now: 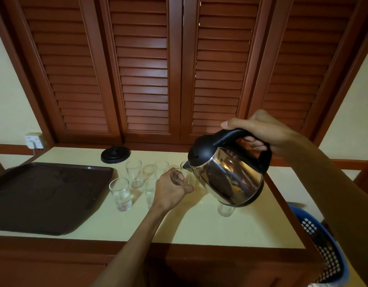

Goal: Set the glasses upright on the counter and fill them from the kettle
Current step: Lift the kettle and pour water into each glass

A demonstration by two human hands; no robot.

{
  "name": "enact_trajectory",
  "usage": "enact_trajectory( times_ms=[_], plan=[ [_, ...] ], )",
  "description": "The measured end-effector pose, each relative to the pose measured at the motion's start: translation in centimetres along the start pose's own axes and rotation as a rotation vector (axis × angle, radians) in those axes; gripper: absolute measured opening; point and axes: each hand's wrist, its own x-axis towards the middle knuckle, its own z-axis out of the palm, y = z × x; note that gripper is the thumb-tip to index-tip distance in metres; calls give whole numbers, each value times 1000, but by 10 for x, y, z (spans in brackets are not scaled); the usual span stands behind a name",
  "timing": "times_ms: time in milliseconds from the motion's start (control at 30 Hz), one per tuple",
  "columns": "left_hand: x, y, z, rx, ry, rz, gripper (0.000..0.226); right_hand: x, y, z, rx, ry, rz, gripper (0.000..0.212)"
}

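My right hand (255, 131) grips the black handle of a steel kettle (228, 177), tilted with its spout down to the left. The spout sits over a clear glass (186, 178) that my left hand (171, 188) holds on the cream counter (199, 224). Several other clear glasses stand upright around it: one at the front left with water in it (120, 193), one behind it (134, 172), one partly behind my wrist (150, 188), and one at the back (161, 168). Another glass (225, 210) peeks out under the kettle.
A dark brown tray (44, 195) lies on the counter's left side. The kettle's black base (115, 155) sits at the back near a wall socket (34, 140). A blue basket (324, 245) stands off the counter's right edge. Wooden louvred shutters (179, 69) rise behind.
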Motion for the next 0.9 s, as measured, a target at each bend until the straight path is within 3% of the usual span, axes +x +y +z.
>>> enact_trajectory(
  times_ms=[133,467,767,900],
  plan=[
    [-3,4,-6,11,-6,27,29,0,-7,7,-46,-12,5,61],
    [-13,0,-9,29,-28,52,30,2,-11,17,-156,-60,50,48],
    [-19,-10,-8,31,-60,40,27,0,-20,16,-243,14,96,49],
    [-20,-16,-9,14,-79,-1,36,-2,-23,12,-264,23,80,45]
  ],
)
